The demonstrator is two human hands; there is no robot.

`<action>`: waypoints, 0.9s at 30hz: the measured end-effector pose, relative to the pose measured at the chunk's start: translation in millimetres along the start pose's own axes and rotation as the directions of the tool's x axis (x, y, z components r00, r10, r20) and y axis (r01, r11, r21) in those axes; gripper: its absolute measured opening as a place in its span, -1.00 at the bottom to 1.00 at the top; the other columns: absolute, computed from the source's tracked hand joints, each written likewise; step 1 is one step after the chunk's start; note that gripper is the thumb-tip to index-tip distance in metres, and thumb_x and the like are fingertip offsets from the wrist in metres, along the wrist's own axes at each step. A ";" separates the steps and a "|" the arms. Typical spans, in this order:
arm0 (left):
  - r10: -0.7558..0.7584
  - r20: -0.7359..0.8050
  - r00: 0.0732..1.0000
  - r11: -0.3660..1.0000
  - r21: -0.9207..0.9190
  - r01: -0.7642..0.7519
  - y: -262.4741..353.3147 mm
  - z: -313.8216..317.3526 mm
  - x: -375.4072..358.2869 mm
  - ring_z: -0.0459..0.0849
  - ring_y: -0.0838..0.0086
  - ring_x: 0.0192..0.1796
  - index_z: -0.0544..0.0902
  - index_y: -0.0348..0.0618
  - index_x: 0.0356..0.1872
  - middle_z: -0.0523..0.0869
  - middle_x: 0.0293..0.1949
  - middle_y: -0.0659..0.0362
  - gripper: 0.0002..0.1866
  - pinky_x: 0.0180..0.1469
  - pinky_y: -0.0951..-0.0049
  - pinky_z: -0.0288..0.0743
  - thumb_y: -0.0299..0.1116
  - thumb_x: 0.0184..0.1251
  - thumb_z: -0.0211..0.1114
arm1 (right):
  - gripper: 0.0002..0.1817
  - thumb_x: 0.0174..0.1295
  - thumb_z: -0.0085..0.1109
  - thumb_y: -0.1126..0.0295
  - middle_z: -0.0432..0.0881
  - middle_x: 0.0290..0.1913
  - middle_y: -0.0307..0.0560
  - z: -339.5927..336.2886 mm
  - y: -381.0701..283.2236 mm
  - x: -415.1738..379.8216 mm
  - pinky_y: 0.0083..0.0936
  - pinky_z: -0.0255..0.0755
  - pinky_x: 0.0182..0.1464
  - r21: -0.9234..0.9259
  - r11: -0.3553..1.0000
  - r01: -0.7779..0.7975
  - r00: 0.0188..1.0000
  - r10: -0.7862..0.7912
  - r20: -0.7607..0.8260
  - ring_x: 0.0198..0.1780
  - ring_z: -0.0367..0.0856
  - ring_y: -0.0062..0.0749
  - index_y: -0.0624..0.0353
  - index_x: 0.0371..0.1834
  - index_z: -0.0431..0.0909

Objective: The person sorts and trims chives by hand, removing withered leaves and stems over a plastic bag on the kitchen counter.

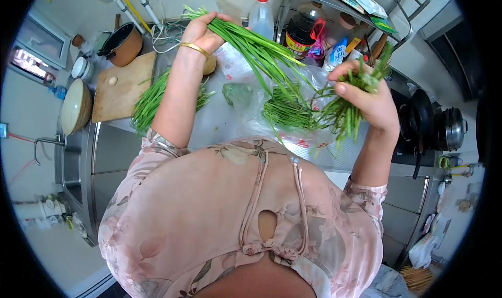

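My left hand (203, 35), with a gold bangle on the wrist, is closed around a bunch of long garlic chives (256, 44) whose leaves trail down to the right. Closed in my right hand (368, 102) is a shorter, tangled clump of chive pieces (342, 112), with bits sticking out above and below the fingers. Between the hands, more chives (286, 110) lie on a clear plastic bag (248, 121). Another pile of chives (149, 104) rests on the counter beside my left forearm, which partly covers it.
At the left are a cutting board (128, 83) with a small pale round item, a large bowl (76, 107), an orange-brown pot (123, 44) and a sink (72, 162). A jug with a red cap (261, 18) and a metal rack (334, 2) stand behind. Black pans (418, 115) sit at right.
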State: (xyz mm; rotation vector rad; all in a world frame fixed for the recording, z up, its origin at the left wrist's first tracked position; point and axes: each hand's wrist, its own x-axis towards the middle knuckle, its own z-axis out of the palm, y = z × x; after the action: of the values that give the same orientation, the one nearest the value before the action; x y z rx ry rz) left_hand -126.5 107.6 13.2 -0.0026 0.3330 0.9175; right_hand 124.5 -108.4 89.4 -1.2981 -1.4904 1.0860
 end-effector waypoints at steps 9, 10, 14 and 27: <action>-0.038 0.114 0.993 0.999 0.030 0.034 -3.0 1.2 -2.4 0.42 0.42 -0.39 0.25 -0.20 -0.32 0.35 -0.44 0.21 -0.90 0.15 -0.40 -0.03 -0.40 0.32 -0.08 | -0.77 -0.01 0.19 0.38 0.58 -0.45 -0.07 44.7 18.8 54.7 -0.54 0.37 -0.28 -0.335 0.937 0.102 0.991 -0.066 0.117 -0.42 0.47 -0.53 0.26 -0.30 0.53; -0.044 0.118 0.992 0.999 0.028 0.041 -3.2 1.9 -2.6 0.42 0.42 -0.39 0.25 -0.20 -0.32 0.35 -0.44 0.21 -0.90 0.15 -0.39 -0.02 -0.40 0.31 -0.08 | -0.75 -0.01 0.20 0.37 0.59 -0.46 -0.05 47.2 24.0 60.1 -0.53 0.37 -0.28 -0.355 0.932 0.072 0.994 -0.039 0.099 -0.42 0.48 -0.52 0.27 -0.28 0.53; -0.044 0.109 0.993 0.999 0.017 0.043 -4.4 6.4 -6.3 0.42 0.42 -0.39 0.26 -0.22 -0.34 0.35 -0.44 0.21 -0.89 0.15 -0.39 -0.01 -0.40 0.31 -0.07 | -0.70 -0.03 0.21 0.35 0.59 -0.46 -0.01 51.3 33.5 72.4 -0.50 0.38 -0.26 -0.326 0.941 0.092 0.994 -0.068 0.084 -0.42 0.49 -0.49 0.24 -0.22 0.54; -0.001 0.176 0.984 0.991 0.135 -0.023 -6.8 5.3 -6.0 0.37 0.45 -0.44 0.25 -0.18 -0.41 0.31 -0.51 0.23 -0.86 0.19 -0.34 -0.02 -0.39 0.35 -0.13 | -0.74 -0.07 0.17 0.33 0.54 -0.48 0.11 46.3 52.6 81.0 -0.39 0.38 -0.29 -0.673 0.728 0.132 0.991 -0.117 0.069 -0.42 0.54 -0.22 0.25 -0.32 0.52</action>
State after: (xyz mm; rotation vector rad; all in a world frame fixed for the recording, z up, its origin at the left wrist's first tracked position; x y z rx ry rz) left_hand -123.0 99.5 19.0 0.2058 0.2310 0.8977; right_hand 85.5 -27.1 31.7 -1.6329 -2.0666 0.4519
